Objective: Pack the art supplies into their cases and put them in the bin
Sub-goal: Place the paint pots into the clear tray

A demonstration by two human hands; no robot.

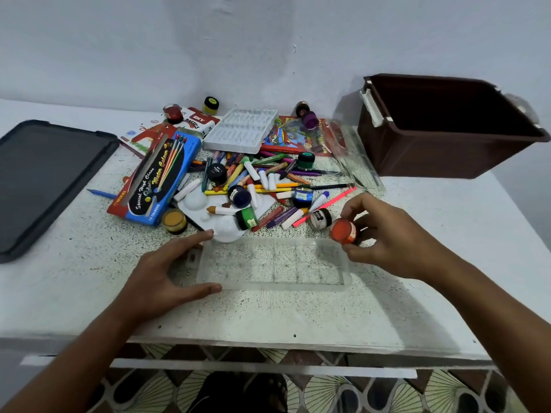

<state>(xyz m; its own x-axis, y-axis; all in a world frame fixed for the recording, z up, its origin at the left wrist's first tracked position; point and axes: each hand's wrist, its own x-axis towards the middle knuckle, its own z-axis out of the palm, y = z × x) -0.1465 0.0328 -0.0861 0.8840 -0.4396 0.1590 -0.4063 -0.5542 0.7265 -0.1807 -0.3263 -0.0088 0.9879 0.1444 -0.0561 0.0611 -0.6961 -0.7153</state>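
Speckled white table (89, 248), pale wall (268, 40), patterned floor tiles (328, 391)

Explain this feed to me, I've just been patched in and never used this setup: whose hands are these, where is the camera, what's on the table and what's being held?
There is no robot here: a person works with bare hands, and the single picture comes from a camera worn on their head, looking forward and down. The right hand pinches an orange paint jar just above the right end of a clear tray. The left hand steadies the tray's left end with spread fingers. Behind the tray lies a pile of crayons, small paint jars and a white palette, plus a blue watercolour box. The brown bin stands open at the far right; its dark lid lies at the left.
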